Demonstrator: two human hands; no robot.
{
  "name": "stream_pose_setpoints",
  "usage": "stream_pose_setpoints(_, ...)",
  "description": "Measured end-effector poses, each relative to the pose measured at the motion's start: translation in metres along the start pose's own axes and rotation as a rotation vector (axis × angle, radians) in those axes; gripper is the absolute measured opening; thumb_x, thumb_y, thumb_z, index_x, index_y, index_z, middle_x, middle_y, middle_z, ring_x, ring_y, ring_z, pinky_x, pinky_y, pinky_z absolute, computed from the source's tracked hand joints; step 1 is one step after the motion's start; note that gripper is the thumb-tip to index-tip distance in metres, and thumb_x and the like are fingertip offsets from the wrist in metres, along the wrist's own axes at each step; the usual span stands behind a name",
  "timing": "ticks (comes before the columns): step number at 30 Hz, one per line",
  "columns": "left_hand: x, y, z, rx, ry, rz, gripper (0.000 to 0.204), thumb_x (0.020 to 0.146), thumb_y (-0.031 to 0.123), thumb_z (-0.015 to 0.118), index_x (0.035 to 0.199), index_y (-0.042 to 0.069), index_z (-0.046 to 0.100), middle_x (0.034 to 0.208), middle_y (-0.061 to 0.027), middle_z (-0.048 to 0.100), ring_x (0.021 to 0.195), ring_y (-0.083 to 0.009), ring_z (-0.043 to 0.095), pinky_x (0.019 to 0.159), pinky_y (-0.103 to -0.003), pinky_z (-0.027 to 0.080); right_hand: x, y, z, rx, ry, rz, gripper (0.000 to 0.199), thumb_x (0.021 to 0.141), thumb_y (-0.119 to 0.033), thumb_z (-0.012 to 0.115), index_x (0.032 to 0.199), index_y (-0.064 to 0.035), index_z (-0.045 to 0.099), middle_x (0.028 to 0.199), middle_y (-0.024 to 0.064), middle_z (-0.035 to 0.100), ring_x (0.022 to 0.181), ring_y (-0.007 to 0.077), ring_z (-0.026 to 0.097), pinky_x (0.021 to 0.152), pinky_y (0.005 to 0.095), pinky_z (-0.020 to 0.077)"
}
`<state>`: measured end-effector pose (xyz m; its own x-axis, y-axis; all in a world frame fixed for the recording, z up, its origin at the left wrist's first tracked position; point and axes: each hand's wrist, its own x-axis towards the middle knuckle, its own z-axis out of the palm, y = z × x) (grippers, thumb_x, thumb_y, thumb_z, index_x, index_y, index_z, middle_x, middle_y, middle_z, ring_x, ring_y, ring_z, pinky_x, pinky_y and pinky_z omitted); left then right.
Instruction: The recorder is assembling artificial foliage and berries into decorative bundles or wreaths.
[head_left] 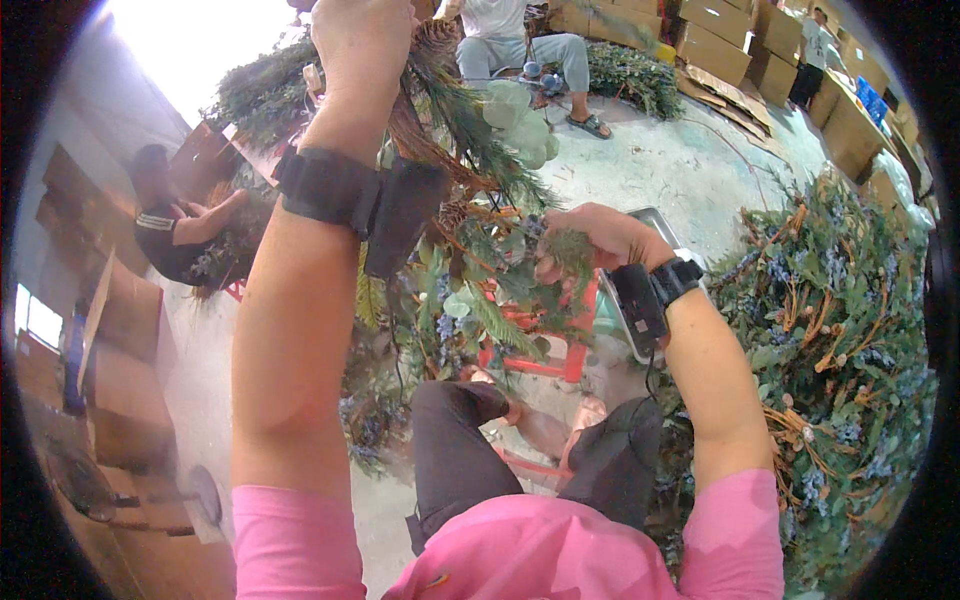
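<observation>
My left hand (360, 45) is raised at the top edge of the view, closed on an artificial greenery wreath (425, 125); its fingertips are hidden. The wreath hangs tilted, with brown twisted twigs, pine needles, pale round leaves (520, 130) and pine cones. Lower and to the right, my right hand (605, 235) has its fingers closed on a small green sprig (572, 255) beside the wreath's lower foliage. Dark straps with black boxes circle both wrists.
A red stool (565, 360) and a grey tray (640, 345) stand before my knees. Piled berry wreaths (830, 340) fill the right side. A seated person (525, 50) is ahead, another person (185, 220) at left. Cardboard boxes (715, 45) are stacked behind.
</observation>
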<state>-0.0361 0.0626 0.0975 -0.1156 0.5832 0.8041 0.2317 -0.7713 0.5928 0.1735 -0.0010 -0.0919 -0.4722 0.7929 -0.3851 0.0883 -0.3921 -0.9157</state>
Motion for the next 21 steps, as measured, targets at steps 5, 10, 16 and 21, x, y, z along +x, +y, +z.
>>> stream_pose_setpoints(5,-0.002,0.004,0.003,-0.022,0.031,-0.040,0.024,0.080,0.013,0.055,0.059,0.005,0.046,0.050,-0.0015,0.048,0.045,-0.0088,0.044,0.043,-0.024,0.035,0.000,0.005,0.029,0.318,-0.035,-0.174,0.021,0.088,-0.011,0.051,0.088,0.0089,0.057,0.081,0.0125,0.060,0.068,0.0213,0.059,0.058,0.0335,0.0507)
stream_pose_setpoints(10,-0.003,0.005,0.004,-0.005,0.004,-0.008,0.023,0.080,0.013,0.055,0.060,0.006,0.047,0.049,-0.0004,0.047,0.044,-0.0086,0.043,0.042,-0.023,0.034,0.001,-0.005,0.034,0.112,0.164,-0.118,0.017,0.086,-0.011,0.053,0.084,0.0046,0.060,0.079,0.0093,0.061,0.065,0.0189,0.058,0.060,0.0327,0.0487)
stream_pose_setpoints(16,0.002,-0.018,-0.006,-0.116,-0.020,-0.025,0.017,0.078,0.016,0.062,0.070,0.003,0.054,0.060,-0.0023,0.056,0.054,-0.0079,0.048,0.052,-0.022,0.038,0.008,-0.013,0.047,-1.214,0.411,-0.454,0.010,0.076,-0.009,0.054,0.078,-0.0031,0.062,0.072,0.0113,0.059,0.068,0.0255,0.060,0.063,0.0372,0.0474)
stream_pose_setpoints(21,0.002,-0.007,-0.002,-0.102,-0.085,-0.054,0.018,0.080,0.016,0.060,0.068,0.006,0.050,0.057,-0.0007,0.051,0.051,-0.0081,0.046,0.048,-0.022,0.036,0.012,-0.015,0.044,-1.714,0.584,-0.733,0.013,0.074,-0.008,0.049,0.077,-0.0046,0.062,0.074,0.0147,0.059,0.073,0.0329,0.059,0.064,0.0398,0.0473)
